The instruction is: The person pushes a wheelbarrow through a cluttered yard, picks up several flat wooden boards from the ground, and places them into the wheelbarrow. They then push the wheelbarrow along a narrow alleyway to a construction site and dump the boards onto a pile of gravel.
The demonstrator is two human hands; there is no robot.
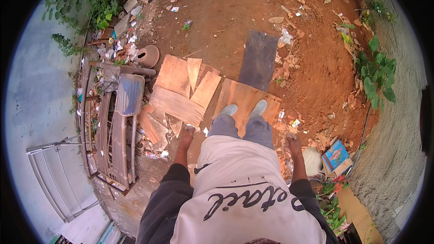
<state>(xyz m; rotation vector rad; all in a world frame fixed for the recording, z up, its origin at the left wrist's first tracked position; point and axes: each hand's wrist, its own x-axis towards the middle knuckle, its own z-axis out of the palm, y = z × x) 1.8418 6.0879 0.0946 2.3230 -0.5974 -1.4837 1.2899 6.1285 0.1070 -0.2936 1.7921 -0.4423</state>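
Note:
My left hand point(186, 134) hangs at my left side, fingers curled in, with nothing seen in it. It is nearest the lower edge of several flat wooden boards point(177, 102) lying on the ground. On my other side my right hand point(293, 143) hangs low, its fingers also curled and nothing visible in them. Beneath it lie dry leaves and litter. I stand in pale shoes point(258, 108) on another wooden sheet point(233, 94). A dark flat panel point(258, 59) lies just beyond that sheet.
At left, an old frame of poles and slats point(105, 135) leans near a wall, with a blue-grey chair-like panel point(129, 94) on it. A clay pot point(148, 56) lies tipped over. Rubbish lines the left side. A blue box point(336, 156) and green plants point(376, 74) are at right.

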